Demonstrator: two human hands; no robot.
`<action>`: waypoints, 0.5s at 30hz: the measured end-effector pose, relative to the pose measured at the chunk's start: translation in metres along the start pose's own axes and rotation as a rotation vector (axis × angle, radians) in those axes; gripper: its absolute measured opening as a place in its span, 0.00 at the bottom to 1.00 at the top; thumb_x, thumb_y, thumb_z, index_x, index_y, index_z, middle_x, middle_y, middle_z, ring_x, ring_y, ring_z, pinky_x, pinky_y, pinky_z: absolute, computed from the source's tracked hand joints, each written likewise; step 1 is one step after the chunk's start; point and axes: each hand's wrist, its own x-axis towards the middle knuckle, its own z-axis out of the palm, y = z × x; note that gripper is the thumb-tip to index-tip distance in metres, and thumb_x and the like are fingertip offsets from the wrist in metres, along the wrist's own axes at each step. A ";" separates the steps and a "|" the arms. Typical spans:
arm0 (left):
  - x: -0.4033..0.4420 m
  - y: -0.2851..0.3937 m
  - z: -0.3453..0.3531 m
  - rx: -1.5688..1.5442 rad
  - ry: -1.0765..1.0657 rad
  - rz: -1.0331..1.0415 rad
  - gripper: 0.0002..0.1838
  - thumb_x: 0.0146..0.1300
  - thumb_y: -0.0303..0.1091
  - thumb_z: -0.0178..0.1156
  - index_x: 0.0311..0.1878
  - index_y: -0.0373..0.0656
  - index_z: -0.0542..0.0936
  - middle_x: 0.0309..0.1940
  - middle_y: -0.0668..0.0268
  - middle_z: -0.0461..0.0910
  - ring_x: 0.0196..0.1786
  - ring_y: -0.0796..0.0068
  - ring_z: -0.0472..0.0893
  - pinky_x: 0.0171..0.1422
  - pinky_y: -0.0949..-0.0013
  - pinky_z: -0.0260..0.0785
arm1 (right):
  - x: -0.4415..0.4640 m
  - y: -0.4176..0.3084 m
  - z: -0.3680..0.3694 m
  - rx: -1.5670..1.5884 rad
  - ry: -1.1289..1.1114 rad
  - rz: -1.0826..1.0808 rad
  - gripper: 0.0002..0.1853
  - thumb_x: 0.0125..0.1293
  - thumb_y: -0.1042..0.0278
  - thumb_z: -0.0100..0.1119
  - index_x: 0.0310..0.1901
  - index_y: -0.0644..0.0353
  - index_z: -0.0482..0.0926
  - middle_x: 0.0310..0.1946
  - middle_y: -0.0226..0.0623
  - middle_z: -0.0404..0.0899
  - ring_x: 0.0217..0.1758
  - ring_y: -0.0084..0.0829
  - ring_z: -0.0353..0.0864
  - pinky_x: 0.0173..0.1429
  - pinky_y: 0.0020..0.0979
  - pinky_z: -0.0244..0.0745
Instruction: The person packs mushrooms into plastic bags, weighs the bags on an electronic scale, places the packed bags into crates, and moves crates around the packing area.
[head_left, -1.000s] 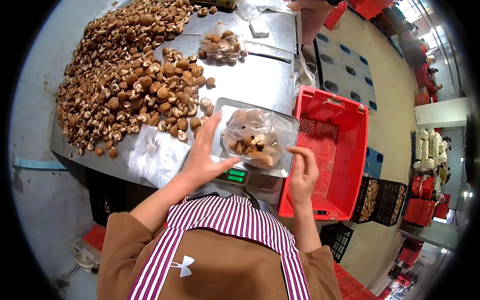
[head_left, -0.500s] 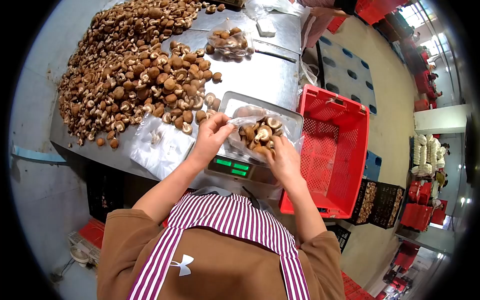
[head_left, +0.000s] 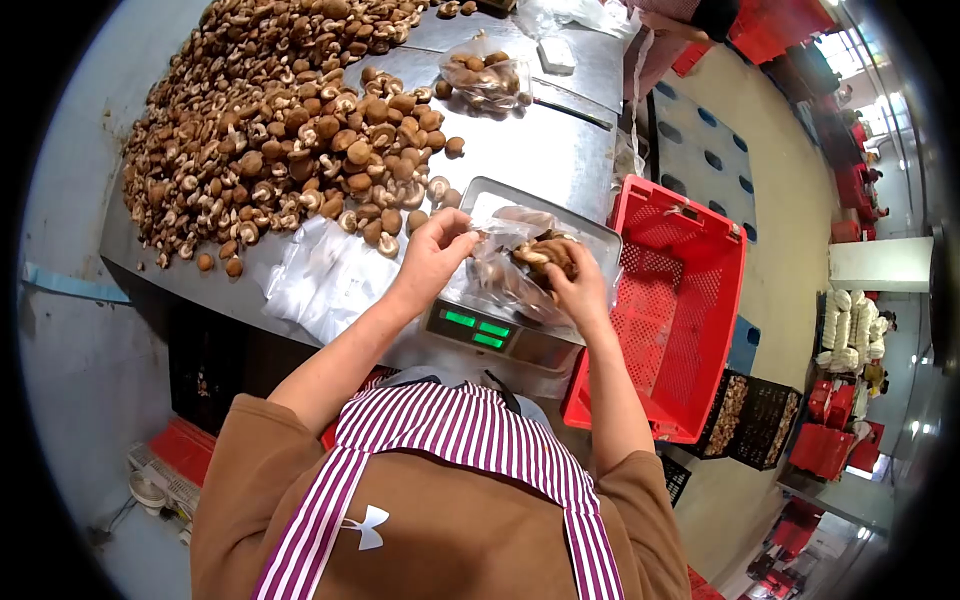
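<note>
One clear bag [head_left: 496, 282]: on the scale pan [head_left: 487, 202], between the left hand [head_left: 434, 262] and the right hand [head_left: 578, 285], touching both.
Left grip: thumb and forefinger pinched on the bag's rim, over the pan's left edge.
Right grip: fingers curled around brown mushrooms [head_left: 538, 256] at the bag's mouth, inside the pan's right edge.
Bag's look: thin, glossy, crinkled, slack; contents blurred behind the film.
Mushrooms' look: dark brown caps, paler tan undersides.
Scale display [head_left: 475, 328]: lit green, at the pan's near edge.
Metal table [head_left: 572, 160]: mushroom pile [head_left: 270, 130] along its left side, plastic bags [head_left: 322, 275] at its near edge.
Red crate [head_left: 650, 335]: beside the table's right edge.
</note>
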 end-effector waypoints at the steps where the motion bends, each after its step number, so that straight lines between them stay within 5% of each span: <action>1: -0.002 0.003 0.000 -0.002 -0.002 0.002 0.07 0.70 0.29 0.57 0.48 0.40 0.77 0.40 0.70 0.81 0.43 0.83 0.79 0.48 0.75 0.74 | -0.001 0.004 -0.003 0.113 0.013 0.109 0.20 0.59 0.69 0.66 0.54 0.61 0.79 0.47 0.45 0.81 0.50 0.39 0.81 0.58 0.34 0.74; 4: -0.012 0.014 -0.004 -0.032 0.011 0.008 0.09 0.70 0.29 0.57 0.51 0.39 0.77 0.43 0.68 0.80 0.44 0.81 0.79 0.49 0.74 0.75 | 0.000 0.019 -0.015 0.500 0.034 0.247 0.19 0.66 0.70 0.62 0.58 0.64 0.77 0.53 0.40 0.80 0.52 0.32 0.81 0.55 0.31 0.77; 8: -0.031 0.022 -0.027 -0.078 0.037 -0.132 0.14 0.71 0.35 0.56 0.54 0.39 0.76 0.47 0.62 0.80 0.46 0.75 0.81 0.53 0.70 0.77 | -0.007 -0.090 -0.057 0.879 0.197 0.202 0.19 0.70 0.75 0.55 0.61 0.68 0.72 0.54 0.45 0.79 0.56 0.34 0.81 0.61 0.34 0.79; 12: -0.046 0.053 -0.014 -0.417 -0.143 -0.278 0.27 0.72 0.52 0.52 0.64 0.41 0.71 0.53 0.56 0.79 0.50 0.65 0.83 0.52 0.60 0.80 | -0.011 -0.161 -0.047 0.802 -0.131 -0.006 0.20 0.68 0.72 0.59 0.60 0.66 0.73 0.52 0.43 0.80 0.55 0.33 0.81 0.59 0.37 0.79; 14: -0.048 0.060 -0.005 -0.931 -0.196 -0.414 0.31 0.71 0.58 0.52 0.64 0.40 0.71 0.54 0.55 0.78 0.55 0.64 0.81 0.55 0.57 0.80 | -0.007 -0.171 -0.017 0.514 -0.332 -0.026 0.21 0.66 0.69 0.62 0.59 0.64 0.74 0.51 0.41 0.80 0.52 0.32 0.81 0.55 0.35 0.79; 15: -0.050 0.056 -0.017 -0.933 -0.234 -0.478 0.34 0.71 0.64 0.48 0.64 0.42 0.72 0.56 0.55 0.78 0.58 0.60 0.80 0.58 0.51 0.79 | -0.006 -0.173 0.000 0.353 -0.326 -0.095 0.21 0.66 0.68 0.63 0.59 0.63 0.74 0.51 0.42 0.79 0.52 0.33 0.81 0.53 0.34 0.79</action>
